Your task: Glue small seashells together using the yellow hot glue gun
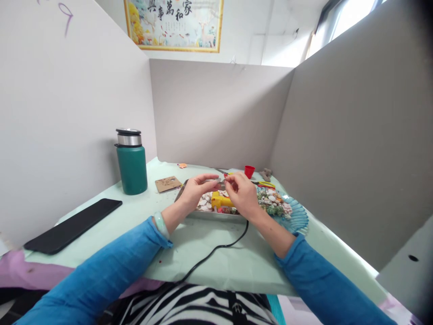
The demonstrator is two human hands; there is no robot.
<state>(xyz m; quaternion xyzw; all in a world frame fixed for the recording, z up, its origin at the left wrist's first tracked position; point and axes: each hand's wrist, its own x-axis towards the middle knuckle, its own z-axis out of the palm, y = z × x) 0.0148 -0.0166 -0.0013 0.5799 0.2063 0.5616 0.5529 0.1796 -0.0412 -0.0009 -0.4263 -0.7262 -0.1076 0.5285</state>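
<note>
Both hands meet above a shallow metal tray. My left hand is closed in a pinch, thumb and fingers pointing right at a tiny greyish piece too small to name. My right hand pinches at that same spot from the other side, fingers curled. Below them in the tray lie white shell-like pieces and a yellow glue gun, partly hidden by my right hand. Its black cord runs toward the front table edge. A blue fluted plate beside the tray bears small green, white and pink pieces.
On the left stand a green bottle and a flat black case-like object. A brown card lies behind the tray's left end. Toward the back are a red cup and yellow-handled scissors or pliers. Grey panels enclose the table.
</note>
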